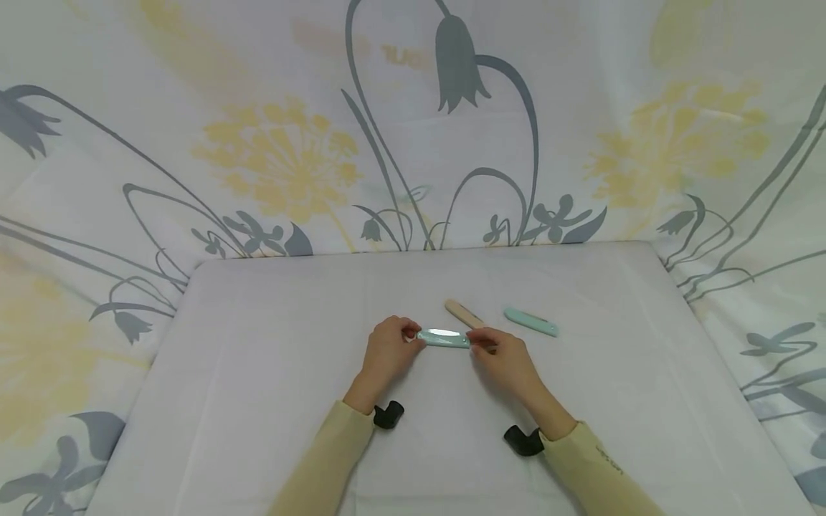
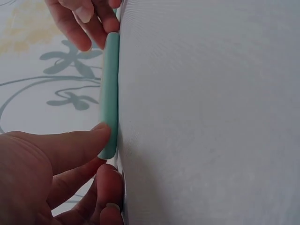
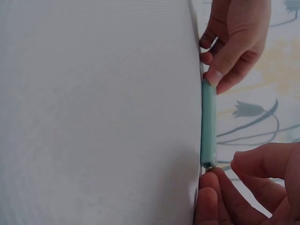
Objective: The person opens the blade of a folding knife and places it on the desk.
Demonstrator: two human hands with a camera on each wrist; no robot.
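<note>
A mint-green folding knife lies lengthwise between both hands, low over the white table, a bright strip along its upper side in the head view. My left hand pinches its left end, with the thumb on the near face of the handle and fingers behind. At the other end is my right hand. In the right wrist view, its thumb stands apart from the knife, while the other fingers sit right at the tip of the handle, close to the tabletop.
Just behind the hands lies a beige folding knife, partly covered by the right hand. Another mint-green folding knife lies farther right. The white table is bordered by flower-patterned cloth at the back and sides.
</note>
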